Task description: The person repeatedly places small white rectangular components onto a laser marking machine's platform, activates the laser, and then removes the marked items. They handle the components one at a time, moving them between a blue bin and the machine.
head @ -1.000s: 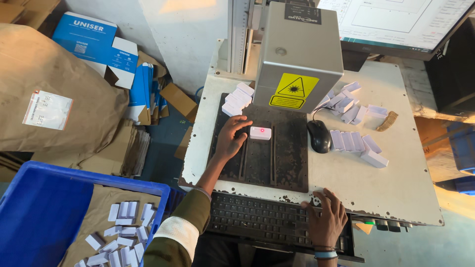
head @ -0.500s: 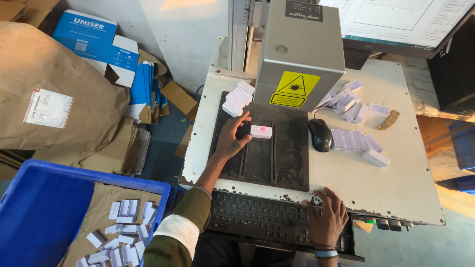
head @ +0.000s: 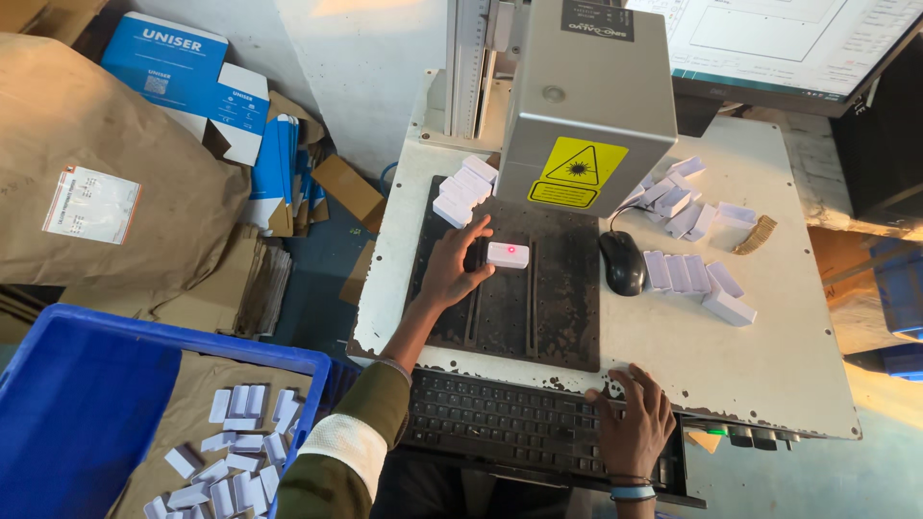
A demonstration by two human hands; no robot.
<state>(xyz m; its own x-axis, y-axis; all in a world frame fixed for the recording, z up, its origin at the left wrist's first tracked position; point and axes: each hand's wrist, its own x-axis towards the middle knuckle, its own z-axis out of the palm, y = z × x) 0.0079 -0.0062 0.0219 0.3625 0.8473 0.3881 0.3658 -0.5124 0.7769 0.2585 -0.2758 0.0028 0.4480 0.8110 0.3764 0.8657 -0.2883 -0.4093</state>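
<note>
Resting beside the small white block [head: 507, 254], the left hand [head: 454, 271] has barely moved since before; its open fingers touch the block's left end. The block lies flat on the dark plate [head: 500, 317] under the grey machine [head: 586, 96], its long side running left to right. The right hand [head: 633, 423] stays spread open on the keyboard [head: 481, 423] at the desk's [head: 769, 365] near edge.
</note>
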